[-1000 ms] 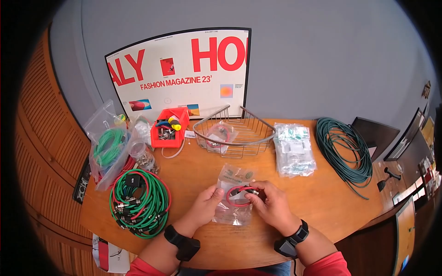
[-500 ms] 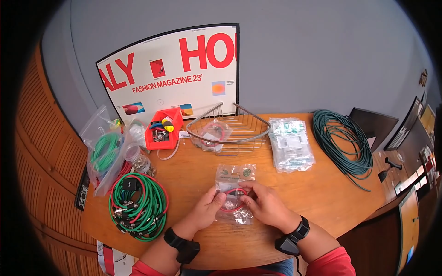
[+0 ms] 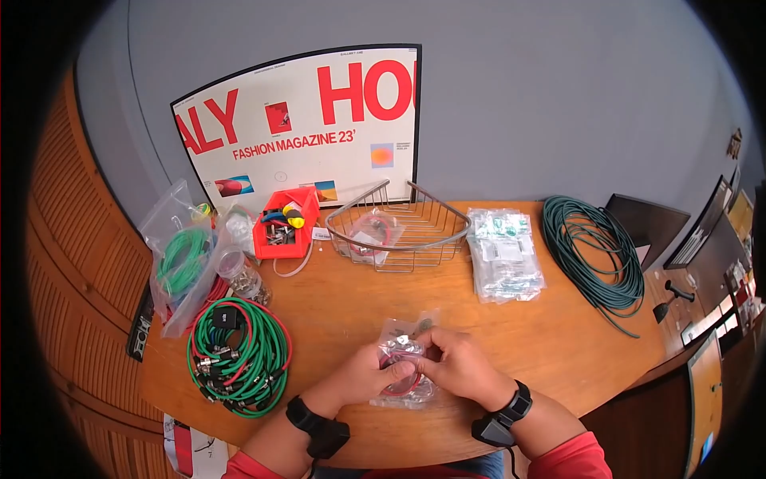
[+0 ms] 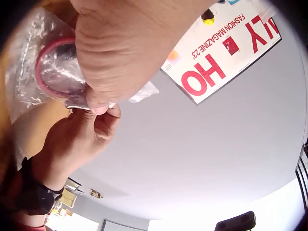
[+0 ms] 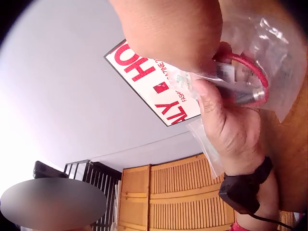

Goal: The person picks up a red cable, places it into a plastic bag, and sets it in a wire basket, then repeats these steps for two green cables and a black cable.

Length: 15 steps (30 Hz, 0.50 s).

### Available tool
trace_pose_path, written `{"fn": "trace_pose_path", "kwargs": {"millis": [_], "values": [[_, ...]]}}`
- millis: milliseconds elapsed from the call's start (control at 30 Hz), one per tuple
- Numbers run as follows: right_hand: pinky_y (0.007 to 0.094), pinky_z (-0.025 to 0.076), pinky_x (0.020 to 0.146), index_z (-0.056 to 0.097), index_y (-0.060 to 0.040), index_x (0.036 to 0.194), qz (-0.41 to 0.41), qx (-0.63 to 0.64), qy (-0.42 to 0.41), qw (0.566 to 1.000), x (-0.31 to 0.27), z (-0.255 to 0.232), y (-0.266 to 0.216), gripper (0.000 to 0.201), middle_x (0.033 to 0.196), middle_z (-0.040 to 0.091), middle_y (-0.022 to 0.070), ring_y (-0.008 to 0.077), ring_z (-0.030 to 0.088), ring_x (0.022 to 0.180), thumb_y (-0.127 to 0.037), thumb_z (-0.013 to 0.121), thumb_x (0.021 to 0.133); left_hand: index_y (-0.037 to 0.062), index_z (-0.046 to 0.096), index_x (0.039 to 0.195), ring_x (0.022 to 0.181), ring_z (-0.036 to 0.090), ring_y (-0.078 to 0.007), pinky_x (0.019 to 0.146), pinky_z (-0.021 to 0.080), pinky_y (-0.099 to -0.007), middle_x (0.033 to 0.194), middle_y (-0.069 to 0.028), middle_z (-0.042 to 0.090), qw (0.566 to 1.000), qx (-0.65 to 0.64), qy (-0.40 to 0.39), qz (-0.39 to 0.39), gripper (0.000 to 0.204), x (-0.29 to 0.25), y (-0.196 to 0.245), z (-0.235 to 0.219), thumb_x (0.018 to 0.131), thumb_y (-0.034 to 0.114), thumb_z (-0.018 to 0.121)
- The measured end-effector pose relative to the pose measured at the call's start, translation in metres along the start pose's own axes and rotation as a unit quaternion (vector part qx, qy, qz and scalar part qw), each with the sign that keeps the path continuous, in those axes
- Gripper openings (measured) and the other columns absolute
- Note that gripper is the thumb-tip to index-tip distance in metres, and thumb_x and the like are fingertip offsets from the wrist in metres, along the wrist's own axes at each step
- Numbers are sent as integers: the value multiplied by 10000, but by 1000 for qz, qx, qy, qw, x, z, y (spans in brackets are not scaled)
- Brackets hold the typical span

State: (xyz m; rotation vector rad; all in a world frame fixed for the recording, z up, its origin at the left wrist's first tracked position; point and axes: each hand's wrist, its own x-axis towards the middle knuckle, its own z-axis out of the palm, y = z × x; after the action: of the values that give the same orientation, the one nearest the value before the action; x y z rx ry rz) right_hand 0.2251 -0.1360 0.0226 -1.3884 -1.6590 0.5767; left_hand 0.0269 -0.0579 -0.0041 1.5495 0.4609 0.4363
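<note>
Both hands hold a clear plastic bag [image 3: 396, 328] close over the near middle of the table. Inside it a coiled red cable [image 5: 263, 77] shows, with a black and metal connector [image 5: 251, 96] at its end. My left hand [image 3: 369, 374] pinches the bag from the left, thumb across its front. From the right, my right hand [image 3: 464, 366] grips the bag near its upper part, its thumb close to the left thumb. The plastic is crumpled between the fingers, and the hands hide part of the cable.
Left on the wooden table [image 3: 335, 311] lie green and red cables [image 3: 239, 359], a bag of green cable [image 3: 179, 263], a jar [image 3: 243, 279] and a red bin [image 3: 283, 239]. Behind the hands stands a wire basket [image 3: 399, 239]; stacked bags [image 3: 505, 255] and coiled dark cable [image 3: 594, 259] lie right.
The cable's connector showed at the right fingers one second ago; then the coil lay across the flat bag. Now the hands are closer together and the bag's upper part is crumpled.
</note>
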Motion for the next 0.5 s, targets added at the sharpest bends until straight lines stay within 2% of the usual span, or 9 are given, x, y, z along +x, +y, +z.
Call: {"fn": "trace_pose_path", "kwargs": {"millis": [67,133,200,267,300,367,433,500], "values": [[353,522,591,694,-25,951,14,27,-10,999,1,0,3,168,796,691,136,261,666,647,-120,780,842,2,658,1179,961,618,-98,866,513,-280,1057,-9,685,999,-14,30,-19,347,-2,-2,-4,1002,300,645],[282,517,625,693,-13,968,84,78,-11,993,3,-2,10,144,784,691,90,130,636,669,-114,758,889,0,665,1164,928,620,-93,841,517,-274,1020,-3,689,997,-28,61,-37,343,-3,1,-7,995,298,657],[281,511,621,690,-11,974,73,73,9,995,3,-1,14,139,787,688,86,133,630,669,-116,747,904,8,668,1161,882,599,-66,805,515,-266,992,-2,688,993,-48,107,-31,319,-3,11,-8,991,278,662],[298,517,621,690,-16,964,1,-9,3,1000,4,-3,11,144,795,689,93,157,642,675,-123,755,892,4,674,1155,884,599,-68,799,515,-264,994,-2,686,992,-48,118,-19,319,-1,11,-6,986,275,669],[298,517,621,690,-16,964,1,-9,3,1000,4,-2,10,144,795,689,93,157,642,675,-123,755,892,2,673,1160,891,599,-69,802,515,-266,997,-3,686,992,-32,122,-5,320,-1,11,-5,988,272,667],[368,538,638,697,-27,950,-16,-45,-19,999,3,0,9,141,864,698,155,276,687,733,-133,743,868,1,673,1165,898,599,-70,805,515,-267,999,-4,685,992,-17,125,6,321,-1,9,-5,989,269,665],[371,545,646,701,-29,946,1,-52,-24,998,3,1,10,147,860,702,155,279,692,738,-141,748,863,-7,662,1180,915,610,-84,825,521,-279,1022,-11,685,995,-16,97,-18,338,-3,8,-5,986,270,671],[374,552,653,704,-30,943,13,-60,-28,998,4,-1,9,154,855,707,155,283,698,742,-149,752,858,-9,655,1191,939,616,-92,843,523,-286,1047,-18,684,995,-42,86,-7,341,-3,2,-4,986,264,670]]}}
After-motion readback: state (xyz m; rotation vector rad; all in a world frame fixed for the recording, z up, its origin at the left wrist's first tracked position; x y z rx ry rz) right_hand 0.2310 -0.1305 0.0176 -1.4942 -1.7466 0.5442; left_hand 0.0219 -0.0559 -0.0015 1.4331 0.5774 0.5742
